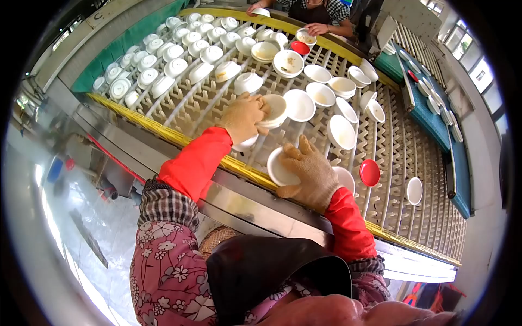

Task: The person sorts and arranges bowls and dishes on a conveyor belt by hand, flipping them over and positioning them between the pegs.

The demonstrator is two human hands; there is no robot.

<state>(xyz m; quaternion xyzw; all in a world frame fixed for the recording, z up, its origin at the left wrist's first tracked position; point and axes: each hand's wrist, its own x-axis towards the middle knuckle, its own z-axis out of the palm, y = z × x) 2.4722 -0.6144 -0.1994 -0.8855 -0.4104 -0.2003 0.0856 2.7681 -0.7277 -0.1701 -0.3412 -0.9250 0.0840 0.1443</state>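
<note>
White bowl [276, 110], in the head view, is at the near side of a wide pegged conveyor [399, 163], tilted, with its mouth turned toward the right. The person's left hand [243, 117], in a tan glove, is closed on its left side, the thumb near the lower rim. Whether the bowl has left the pegs cannot be told. An upturned bowl [248, 83] lies just beyond the left hand's fingers, and an open bowl [299, 105] sits just beside the held one.

The right hand [311, 173], gloved alike, grips a second white bowl [277, 169] near the yellow edge strip [247, 171], its fingers over the rim and its thumb toward the near side. A partly hidden bowl [345, 180] is just to the right of that hand, and a red bowl [370, 173] lies farther right.

Across the left part of the conveyor, upturned bowls [175, 67] stand in slanting rows; toward the middle, others lie open, several with food stains inside. At the far edge a co-worker's hand [316, 29] is at a stained bowl [305, 37], near a small red bowl [300, 48]. On the right, a blue-green belt [421, 117] carries more dishes.
</note>
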